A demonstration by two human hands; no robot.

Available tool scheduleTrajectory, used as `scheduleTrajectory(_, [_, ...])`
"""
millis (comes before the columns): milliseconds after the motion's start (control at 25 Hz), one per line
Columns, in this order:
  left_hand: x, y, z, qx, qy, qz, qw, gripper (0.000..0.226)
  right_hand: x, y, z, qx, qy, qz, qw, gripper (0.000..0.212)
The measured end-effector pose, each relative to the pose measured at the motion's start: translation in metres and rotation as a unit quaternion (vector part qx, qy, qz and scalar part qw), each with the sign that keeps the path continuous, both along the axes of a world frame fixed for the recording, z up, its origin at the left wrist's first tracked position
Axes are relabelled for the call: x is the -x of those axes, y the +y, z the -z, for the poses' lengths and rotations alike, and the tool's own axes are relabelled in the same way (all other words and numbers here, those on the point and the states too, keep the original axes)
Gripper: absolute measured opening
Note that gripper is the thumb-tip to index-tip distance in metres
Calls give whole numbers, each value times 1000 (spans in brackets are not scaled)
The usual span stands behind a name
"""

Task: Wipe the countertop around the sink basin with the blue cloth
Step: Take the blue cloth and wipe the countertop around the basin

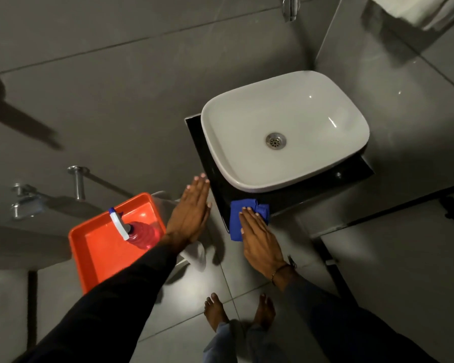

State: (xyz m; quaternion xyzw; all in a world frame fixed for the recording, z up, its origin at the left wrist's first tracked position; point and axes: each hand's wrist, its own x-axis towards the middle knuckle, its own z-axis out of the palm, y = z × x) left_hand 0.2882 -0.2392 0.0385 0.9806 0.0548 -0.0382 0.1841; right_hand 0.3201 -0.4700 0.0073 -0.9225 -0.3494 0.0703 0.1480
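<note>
A white sink basin (pixel 286 129) sits on a small black countertop (pixel 325 179) fixed to the grey wall. The blue cloth (pixel 237 218) lies on the countertop's front left corner, partly hanging over the edge. My right hand (pixel 260 239) presses flat on the cloth with fingers stretched out. My left hand (pixel 190 213) is flat and open, fingers together, beside the countertop's left edge, holding nothing.
An orange tray (pixel 89 242) to the left holds a spray bottle (pixel 136 231) with pink liquid and a white nozzle. Metal fittings (pixel 76 182) stick out of the wall at left. A tap (pixel 290 7) hangs above the basin. My bare feet (pixel 239 313) stand on grey floor tiles.
</note>
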Motion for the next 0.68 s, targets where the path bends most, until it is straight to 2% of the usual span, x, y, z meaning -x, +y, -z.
scheduleTrajectory(80, [-20, 10, -20, 7, -36, 13, 999, 63, 1, 10, 2, 36, -6, -3, 999, 58])
scheduleTrajectory(240, [-73, -19, -47, -7, -75, 122, 990, 67, 1, 14, 13, 92, 37, 29, 995, 65])
scheduleTrajectory(440, [-97, -44, -45, -53, -16, 144, 988, 69, -12, -7, 14, 51, 18, -5, 998, 63])
scheduleTrajectory(680, [-102, -49, -38, -71, -44, 134, 987, 70, -97, -90, 10, 43, 20, 140, 989, 60])
